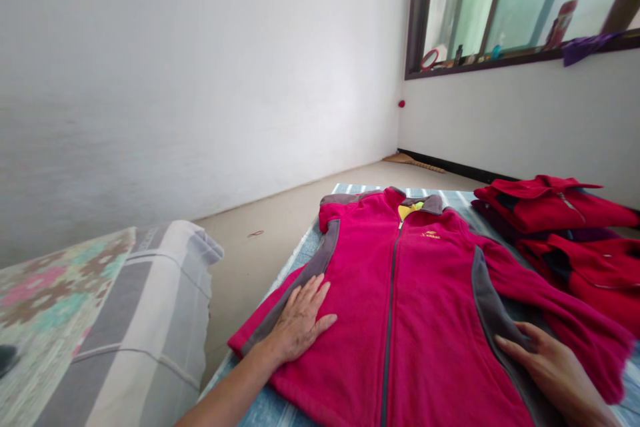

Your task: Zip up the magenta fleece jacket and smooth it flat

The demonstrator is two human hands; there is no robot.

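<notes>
A magenta fleece jacket [425, 293] with grey side panels and a closed zip lies front-up on a striped blue cloth [300, 247]. My left hand [300, 323] rests flat on the jacket's left grey panel, fingers spread. My right hand [555, 367] lies flat on the right grey panel, beside the sleeve that stretches out to the right. Neither hand grips anything.
A pile of folded red jackets [560, 213] sits at the right, past the sleeve. A rolled grey-and-white mattress with a floral cover [125, 320] lies at the left. Bare floor [280, 213] runs to a white wall; a window sill [500, 57] holds small items.
</notes>
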